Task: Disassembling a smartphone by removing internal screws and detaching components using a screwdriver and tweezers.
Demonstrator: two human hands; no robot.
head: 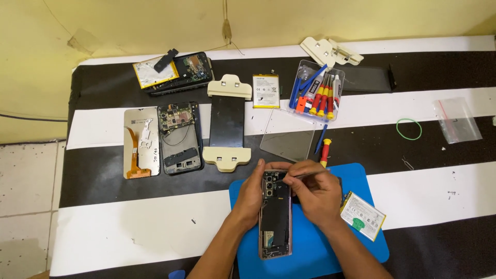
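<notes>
Opened smartphone, back cover off, lay lengthwise on the blue work mat near the table's front edge. Left hand was wrapped around the phone's upper left side, steadying it. Right hand pinched a thin metal tool, probably tweezers, tip at the camera end of the phone. Loose battery sat just right of the right hand. Red-yellow screwdriver lay just above the mat. A second opened phone sat well left.

Striped table; clamped phone, opened phone, screen panel, tool box, green rubber band, plastic bag.
</notes>
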